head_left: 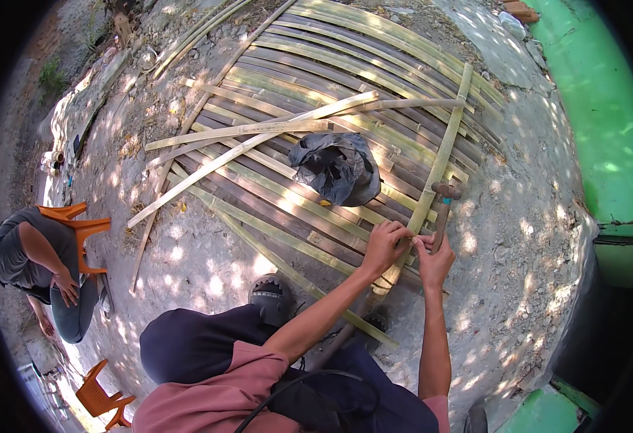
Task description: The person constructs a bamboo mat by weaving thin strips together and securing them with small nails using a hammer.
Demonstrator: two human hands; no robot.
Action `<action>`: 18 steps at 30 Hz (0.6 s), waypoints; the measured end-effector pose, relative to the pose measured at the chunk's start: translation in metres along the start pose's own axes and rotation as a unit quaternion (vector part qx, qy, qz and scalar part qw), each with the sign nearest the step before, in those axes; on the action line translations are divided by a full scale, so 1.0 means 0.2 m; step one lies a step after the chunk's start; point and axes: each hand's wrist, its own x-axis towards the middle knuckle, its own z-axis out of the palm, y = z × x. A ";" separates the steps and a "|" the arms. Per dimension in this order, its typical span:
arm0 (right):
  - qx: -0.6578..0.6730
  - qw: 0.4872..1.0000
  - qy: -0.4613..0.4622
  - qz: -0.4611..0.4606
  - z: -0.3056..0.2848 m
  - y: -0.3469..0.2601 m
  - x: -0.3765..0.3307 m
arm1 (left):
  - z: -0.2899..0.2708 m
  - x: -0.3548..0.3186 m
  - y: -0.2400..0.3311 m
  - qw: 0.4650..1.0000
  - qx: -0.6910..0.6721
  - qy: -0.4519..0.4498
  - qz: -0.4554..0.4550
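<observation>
My left hand [386, 249] is closed in a pinch over a lengthwise bamboo strip [441, 155] at the right side of a slatted bamboo panel [316, 86]. Whatever its fingertips hold is too small to make out. Close beside it, my right hand [434, 263] is wrapped around the handle of a hammer [443, 216], whose head points away from me. The right thumb and fingertip meet the left fingertips over the strip. A crumpled black plastic bag [337, 169], its mouth gaping, sits on the slats left of my hands.
Loose bamboo strips [251, 144] lie crossed over the panel's left part. A person [38, 263] sits on an orange plastic chair [78, 224] at the left, with another orange chair [103, 397] nearer. A green wall [591, 108] borders the dirt ground [518, 274] on the right.
</observation>
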 end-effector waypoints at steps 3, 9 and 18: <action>0.022 1.000 0.005 0.009 0.01 -0.01 -0.01 | 0.01 0.01 -0.01 0.999 -0.009 0.026 0.033; -0.037 0.999 0.015 -0.007 -0.03 0.03 0.03 | -0.01 -0.02 -0.02 0.998 -0.053 0.028 0.000; -0.012 1.000 0.023 0.003 -0.05 0.02 0.03 | -0.01 0.00 0.00 0.997 -0.072 0.018 -0.005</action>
